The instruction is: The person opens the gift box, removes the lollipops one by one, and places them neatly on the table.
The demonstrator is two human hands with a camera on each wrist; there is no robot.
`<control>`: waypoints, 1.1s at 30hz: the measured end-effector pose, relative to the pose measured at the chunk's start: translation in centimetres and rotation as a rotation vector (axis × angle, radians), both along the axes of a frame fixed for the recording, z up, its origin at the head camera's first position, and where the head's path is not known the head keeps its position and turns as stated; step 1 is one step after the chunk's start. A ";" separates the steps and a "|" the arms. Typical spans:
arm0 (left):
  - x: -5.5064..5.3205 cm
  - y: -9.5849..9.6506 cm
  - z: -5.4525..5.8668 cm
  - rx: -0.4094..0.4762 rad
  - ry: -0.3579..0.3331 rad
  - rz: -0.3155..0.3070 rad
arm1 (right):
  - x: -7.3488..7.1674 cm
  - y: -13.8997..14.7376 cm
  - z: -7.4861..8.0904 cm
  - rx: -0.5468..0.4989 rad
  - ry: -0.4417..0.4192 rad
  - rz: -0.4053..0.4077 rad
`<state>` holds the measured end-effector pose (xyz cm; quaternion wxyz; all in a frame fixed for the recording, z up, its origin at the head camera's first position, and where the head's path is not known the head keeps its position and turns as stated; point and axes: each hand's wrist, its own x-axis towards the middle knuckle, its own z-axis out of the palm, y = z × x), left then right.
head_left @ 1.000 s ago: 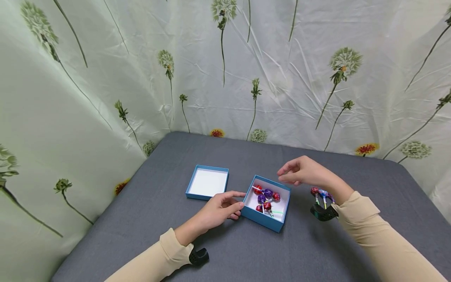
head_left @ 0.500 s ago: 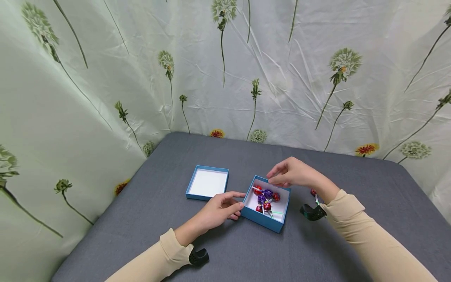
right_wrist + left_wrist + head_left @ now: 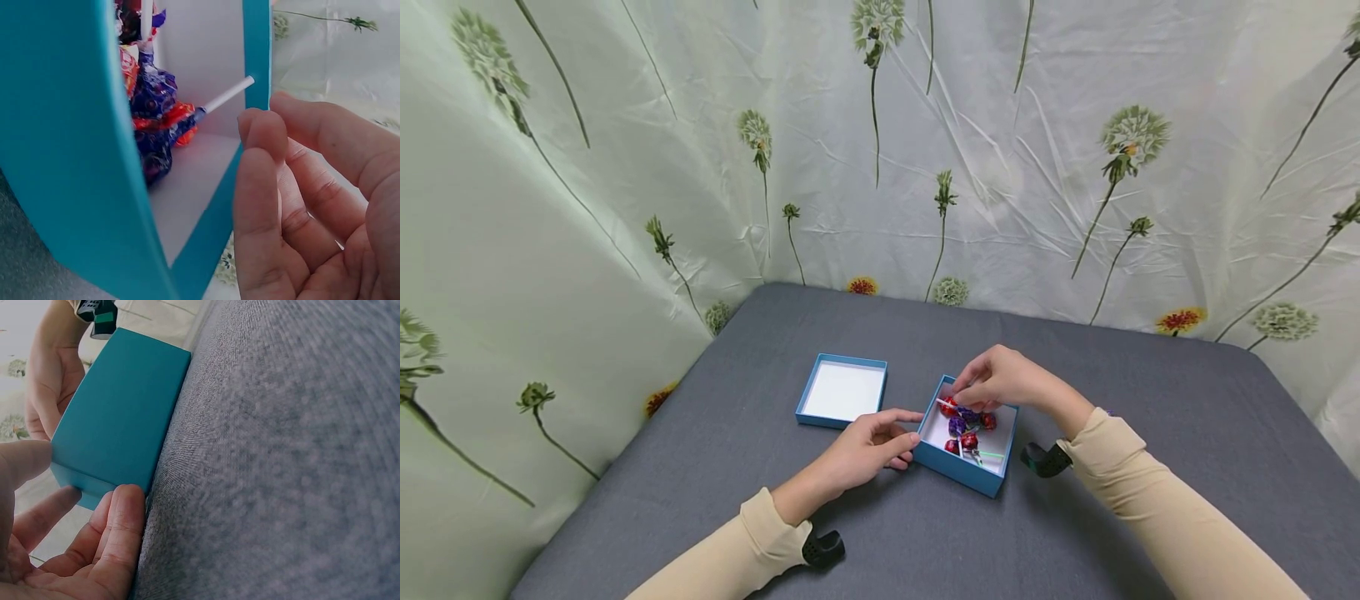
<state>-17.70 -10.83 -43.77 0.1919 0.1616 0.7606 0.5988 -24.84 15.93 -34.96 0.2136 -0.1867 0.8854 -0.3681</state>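
Observation:
A blue box (image 3: 958, 468) with a white inside stands without its lid on the table. Several red and purple wrapped lollipops (image 3: 957, 425) lie in it, sticks at various angles. My left hand (image 3: 880, 437) rests its fingertips against the box's left side, and the left wrist view has thumb and fingers (image 3: 119, 531) touching its outer faces. Over the box's far side hangs my right hand (image 3: 1003, 379), fingers bent loosely down toward the lollipops. In the right wrist view its fingertips (image 3: 259, 134) are near a white lollipop stick (image 3: 230, 94), with nothing seen held.
The blue lid (image 3: 842, 387), white inside facing up, lies left of the box. A grey cloth (image 3: 700, 492) covers the table. Behind hangs a flower-printed curtain (image 3: 1037, 167). A sliver of purple lollipop wrapper (image 3: 1112, 412) peeks out behind the right sleeve.
My right hand has moved left and lower, from beside the box to over the lollipops. Its forearm now hides most of the lollipops lying on the right. The left hand has stayed put.

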 end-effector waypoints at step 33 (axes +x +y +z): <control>-0.1 0.0 -0.1 0.006 0.011 -0.004 | 0.2 -2.5 -1.3 0.006 0.022 -0.049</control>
